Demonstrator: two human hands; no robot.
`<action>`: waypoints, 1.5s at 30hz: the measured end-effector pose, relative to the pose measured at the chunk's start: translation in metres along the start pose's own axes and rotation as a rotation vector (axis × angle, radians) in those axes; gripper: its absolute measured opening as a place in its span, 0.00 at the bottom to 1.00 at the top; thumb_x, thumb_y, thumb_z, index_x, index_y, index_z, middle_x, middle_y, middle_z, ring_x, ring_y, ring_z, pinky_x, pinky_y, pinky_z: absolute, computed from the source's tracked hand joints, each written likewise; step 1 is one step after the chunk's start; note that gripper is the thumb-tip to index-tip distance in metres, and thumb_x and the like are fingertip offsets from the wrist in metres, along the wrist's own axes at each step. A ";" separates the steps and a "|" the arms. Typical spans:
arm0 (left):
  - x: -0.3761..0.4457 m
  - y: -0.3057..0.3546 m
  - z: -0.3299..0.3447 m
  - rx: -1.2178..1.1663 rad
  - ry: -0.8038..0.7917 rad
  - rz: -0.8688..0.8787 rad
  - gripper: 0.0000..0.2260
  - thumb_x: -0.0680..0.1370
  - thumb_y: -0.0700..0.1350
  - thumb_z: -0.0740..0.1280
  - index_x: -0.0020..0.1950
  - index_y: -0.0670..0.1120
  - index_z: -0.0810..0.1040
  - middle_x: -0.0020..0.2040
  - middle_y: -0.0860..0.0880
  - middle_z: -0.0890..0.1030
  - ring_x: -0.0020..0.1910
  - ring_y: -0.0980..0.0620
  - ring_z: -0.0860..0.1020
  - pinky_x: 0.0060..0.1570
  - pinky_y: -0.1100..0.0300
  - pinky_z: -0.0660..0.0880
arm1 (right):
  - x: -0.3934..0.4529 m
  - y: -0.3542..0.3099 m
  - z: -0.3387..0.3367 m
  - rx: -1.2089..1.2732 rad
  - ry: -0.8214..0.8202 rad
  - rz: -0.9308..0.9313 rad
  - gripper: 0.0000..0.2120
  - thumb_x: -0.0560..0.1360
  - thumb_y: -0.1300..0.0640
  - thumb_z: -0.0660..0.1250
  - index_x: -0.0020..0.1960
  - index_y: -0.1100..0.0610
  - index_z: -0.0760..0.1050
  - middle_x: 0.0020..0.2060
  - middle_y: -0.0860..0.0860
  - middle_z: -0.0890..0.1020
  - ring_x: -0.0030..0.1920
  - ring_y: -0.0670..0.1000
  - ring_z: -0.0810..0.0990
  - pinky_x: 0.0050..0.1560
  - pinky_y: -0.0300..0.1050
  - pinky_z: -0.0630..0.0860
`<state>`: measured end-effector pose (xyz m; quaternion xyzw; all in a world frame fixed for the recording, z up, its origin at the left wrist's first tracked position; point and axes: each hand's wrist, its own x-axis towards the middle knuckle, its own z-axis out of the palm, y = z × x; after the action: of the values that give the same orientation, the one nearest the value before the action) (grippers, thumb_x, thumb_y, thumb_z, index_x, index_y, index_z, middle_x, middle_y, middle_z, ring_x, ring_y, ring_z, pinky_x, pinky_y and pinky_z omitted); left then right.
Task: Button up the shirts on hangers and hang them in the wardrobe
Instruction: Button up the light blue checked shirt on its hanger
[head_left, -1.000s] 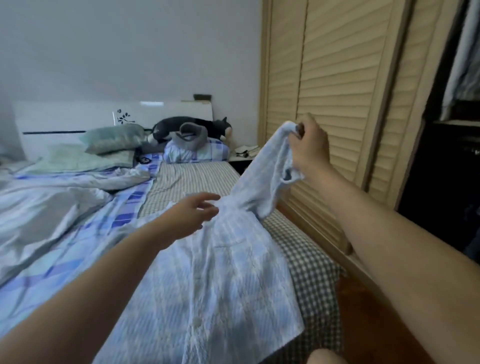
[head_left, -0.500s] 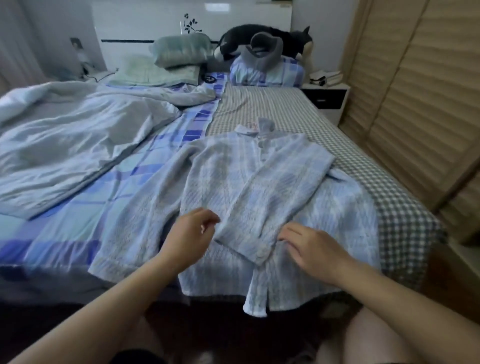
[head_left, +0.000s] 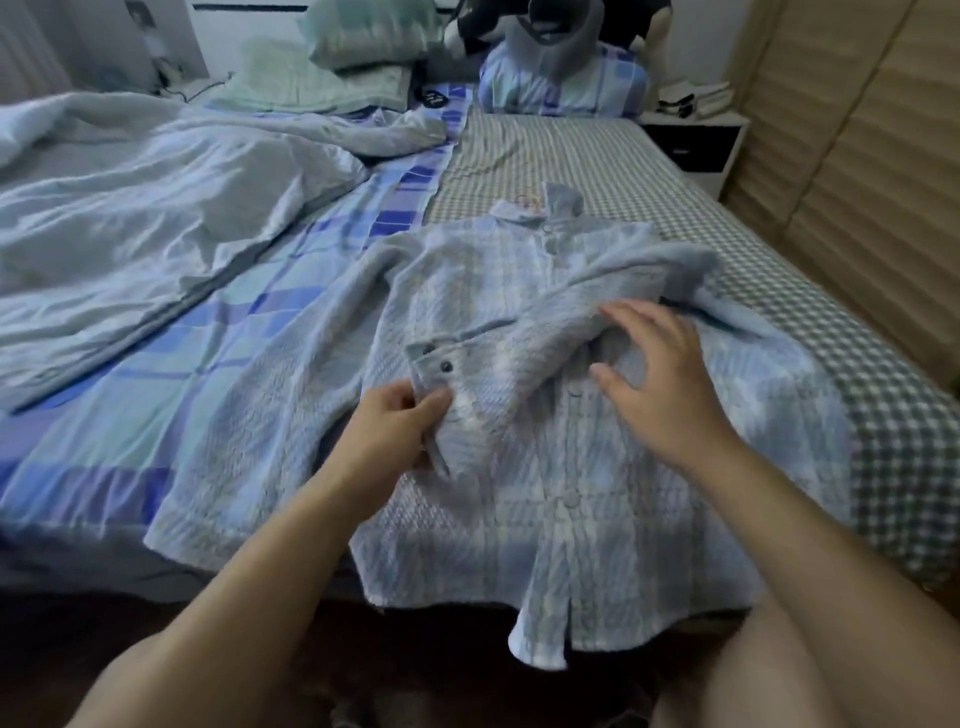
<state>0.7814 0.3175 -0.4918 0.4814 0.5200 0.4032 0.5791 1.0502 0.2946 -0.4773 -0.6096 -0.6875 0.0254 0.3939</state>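
Note:
A pale blue plaid shirt (head_left: 571, 467) lies buttoned and face up on the bed, collar away from me, hem hanging over the near edge. A pinkish hanger hook (head_left: 530, 197) peeks out at the collar. The shirt's right-side sleeve is folded across the chest, its cuff (head_left: 441, 374) with dark buttons pointing left. My left hand (head_left: 400, 431) pinches that cuff between thumb and fingers. My right hand (head_left: 660, 379) rests on the sleeve and shirt front with fingers spread.
A rumpled pale duvet (head_left: 145, 208) covers the bed's left half; pillows (head_left: 363, 36) and a plush toy lie at the headboard. A nightstand (head_left: 696, 140) stands at the far right. Slatted wardrobe doors (head_left: 872, 171) run along the right side.
One second ago my right hand held the sleeve up by the wardrobe. The sleeve now lies across the chest; my left hand has taken its cuff and my right hand has opened over it.

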 end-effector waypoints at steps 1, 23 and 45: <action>0.000 -0.005 -0.002 0.043 -0.012 -0.015 0.08 0.82 0.42 0.69 0.50 0.37 0.82 0.46 0.39 0.86 0.48 0.38 0.85 0.50 0.42 0.83 | 0.000 -0.005 0.010 0.034 -0.007 -0.013 0.22 0.77 0.57 0.72 0.70 0.53 0.75 0.67 0.48 0.72 0.68 0.44 0.64 0.68 0.26 0.54; 0.012 -0.014 -0.003 -0.287 -0.041 -0.033 0.17 0.87 0.47 0.58 0.60 0.37 0.81 0.55 0.34 0.84 0.56 0.33 0.82 0.59 0.37 0.79 | -0.009 -0.043 0.090 -0.088 -0.121 -0.457 0.19 0.77 0.56 0.70 0.67 0.58 0.79 0.58 0.53 0.80 0.60 0.55 0.78 0.72 0.61 0.65; -0.002 -0.002 -0.007 0.013 -0.130 0.245 0.03 0.79 0.38 0.71 0.48 0.39 0.85 0.40 0.38 0.83 0.40 0.48 0.79 0.42 0.56 0.76 | -0.028 -0.050 0.057 0.168 0.016 -0.390 0.12 0.73 0.74 0.72 0.51 0.62 0.86 0.48 0.53 0.82 0.51 0.53 0.80 0.54 0.43 0.76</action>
<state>0.7742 0.3164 -0.4933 0.5703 0.4211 0.4354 0.5549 0.9757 0.2828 -0.5053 -0.4300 -0.7848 0.0012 0.4462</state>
